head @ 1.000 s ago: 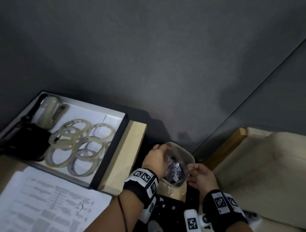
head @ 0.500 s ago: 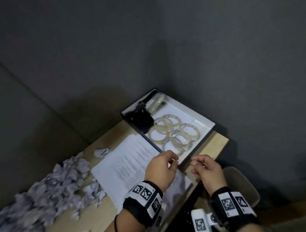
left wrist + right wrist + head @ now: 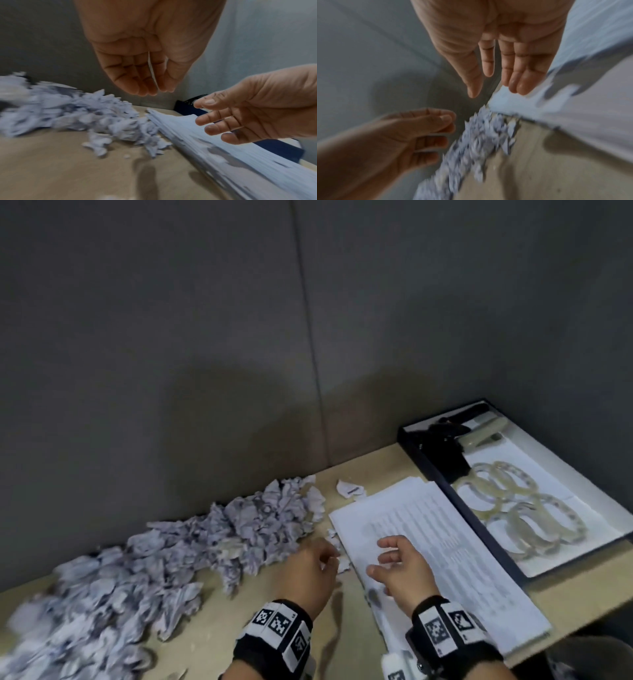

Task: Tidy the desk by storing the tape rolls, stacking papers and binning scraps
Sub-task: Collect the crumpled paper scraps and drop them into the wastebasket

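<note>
Hundreds of torn paper scraps lay heaped on the desk in a long drift, running from the left edge of the paper stack away along the grey wall. They looked feather-light, soft and crumpled, the sort that would compress in a fist but leak out between the fingers, so I judged the best hold was a scoop from underneath at the drift's near end, both palms closing toward each other. My left hand hung just above the desk at the corner of the stack, fingers loosely curled downward; a thin white sliver showed edge-on between its fingers and thumb in the left wrist view, though I cannot tell whether I was pinching it or it merely clung there. My right hand hovered over the stack's near left part, fingers spread and relaxed, gripping nothing. A few stray scraps sat right against the stack's left edge, and one larger torn piece lay just beyond its far corner. The stack itself looked squared and flat, many sheets deep, stiff enough as a block but apt to fan if nudged sideways. To the stack's right, touching its long edge, stood the dark-rimmed tray, with the clear tape rolls overlapping inside it and a black tape dispenser at its far end.
</note>
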{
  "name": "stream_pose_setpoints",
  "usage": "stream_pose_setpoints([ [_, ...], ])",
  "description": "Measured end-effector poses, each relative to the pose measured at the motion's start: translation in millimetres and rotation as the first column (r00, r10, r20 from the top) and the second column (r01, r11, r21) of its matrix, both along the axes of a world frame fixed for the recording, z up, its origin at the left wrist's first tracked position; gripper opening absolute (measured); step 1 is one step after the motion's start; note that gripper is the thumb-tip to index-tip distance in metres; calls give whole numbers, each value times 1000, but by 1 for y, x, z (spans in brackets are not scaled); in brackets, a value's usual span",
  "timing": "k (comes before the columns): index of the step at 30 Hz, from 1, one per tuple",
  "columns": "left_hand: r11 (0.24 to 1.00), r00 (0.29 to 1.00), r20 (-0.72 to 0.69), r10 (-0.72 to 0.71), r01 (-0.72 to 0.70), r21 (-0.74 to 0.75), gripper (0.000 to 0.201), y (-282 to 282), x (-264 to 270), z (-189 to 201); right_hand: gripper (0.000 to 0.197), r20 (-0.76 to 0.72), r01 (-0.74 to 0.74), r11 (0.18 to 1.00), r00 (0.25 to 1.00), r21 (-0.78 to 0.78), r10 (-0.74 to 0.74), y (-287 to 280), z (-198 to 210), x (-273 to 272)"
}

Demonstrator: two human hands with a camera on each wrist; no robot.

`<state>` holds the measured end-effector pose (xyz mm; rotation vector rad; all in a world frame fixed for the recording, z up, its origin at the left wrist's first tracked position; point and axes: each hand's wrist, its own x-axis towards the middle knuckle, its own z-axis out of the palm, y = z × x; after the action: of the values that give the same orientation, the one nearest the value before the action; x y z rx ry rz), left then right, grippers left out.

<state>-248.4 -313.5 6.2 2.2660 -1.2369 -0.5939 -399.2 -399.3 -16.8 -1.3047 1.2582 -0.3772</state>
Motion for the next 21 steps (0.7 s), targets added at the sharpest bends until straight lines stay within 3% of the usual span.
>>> stream_pose_setpoints([
  [4,994,994,47,101,-103,26,16,31,44,-10,62,-146,-222,969,968,-107,206,12,-7,52],
  [10,961,961,110,253,-262,82,34,66,96,-22,107,-419,-540,813,805,-221,421,16,-17,121],
  [15,907,921,171,351,-380,181,56,97,135,-34,120,-644,-757,630,572,-175,508,16,-20,161],
  [21,795,800,289,526,-583,167,81,130,166,-45,120,-738,-868,475,414,-143,533,16,-41,194],
])
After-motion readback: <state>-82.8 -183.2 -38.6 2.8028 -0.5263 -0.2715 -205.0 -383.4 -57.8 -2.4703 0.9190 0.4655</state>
